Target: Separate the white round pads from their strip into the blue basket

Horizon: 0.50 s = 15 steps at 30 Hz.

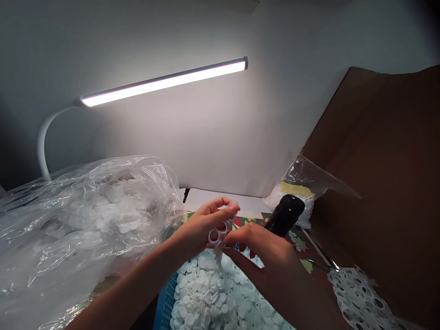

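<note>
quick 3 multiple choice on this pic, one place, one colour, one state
1. Where is the heap of loose white discs relative to the left hand and right hand?
A) Above them
B) Beneath them
C) Behind the lamp

2. What colour is the upright handle just past the right hand?
A) Red
B) Black
C) White

3. What state is the desk lamp in?
A) Off
B) Lying on the discs
C) Lit

Answers:
1. B, the heap lies under both hands, which pinch a perforated white scrap.
2. B, the handle shows dark black against the white material behind it.
3. C, its long bar glows brightly and lights the wall.
</note>
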Each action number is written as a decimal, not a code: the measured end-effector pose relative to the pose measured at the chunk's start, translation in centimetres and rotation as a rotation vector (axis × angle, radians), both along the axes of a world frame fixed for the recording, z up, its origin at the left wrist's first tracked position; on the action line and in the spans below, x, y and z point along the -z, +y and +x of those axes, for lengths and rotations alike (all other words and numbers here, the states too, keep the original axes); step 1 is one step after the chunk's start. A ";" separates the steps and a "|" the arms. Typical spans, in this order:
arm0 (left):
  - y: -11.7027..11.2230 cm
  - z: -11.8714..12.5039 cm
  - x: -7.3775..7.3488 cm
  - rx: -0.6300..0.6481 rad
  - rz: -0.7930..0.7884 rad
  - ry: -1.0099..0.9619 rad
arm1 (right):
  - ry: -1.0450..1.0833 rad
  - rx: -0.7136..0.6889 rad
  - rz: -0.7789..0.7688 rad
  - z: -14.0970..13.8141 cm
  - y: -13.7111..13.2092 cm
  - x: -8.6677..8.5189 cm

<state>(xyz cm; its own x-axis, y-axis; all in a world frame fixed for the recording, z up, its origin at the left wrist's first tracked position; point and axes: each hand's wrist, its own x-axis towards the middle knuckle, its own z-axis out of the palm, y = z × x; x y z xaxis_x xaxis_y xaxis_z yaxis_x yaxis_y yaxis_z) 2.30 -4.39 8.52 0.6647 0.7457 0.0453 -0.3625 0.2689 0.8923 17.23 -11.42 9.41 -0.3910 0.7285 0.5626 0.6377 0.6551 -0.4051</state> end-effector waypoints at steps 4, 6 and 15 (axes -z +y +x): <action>0.2 0.2 0.4 -0.023 0.013 0.001 | -0.014 -0.045 0.030 0.1 0.3 0.2; 0.2 0.2 0.5 -0.039 0.026 0.015 | -0.042 -0.056 0.031 0.1 0.3 0.2; 0.4 0.6 1.2 -0.092 0.033 0.034 | -0.155 0.026 0.189 0.1 0.5 0.6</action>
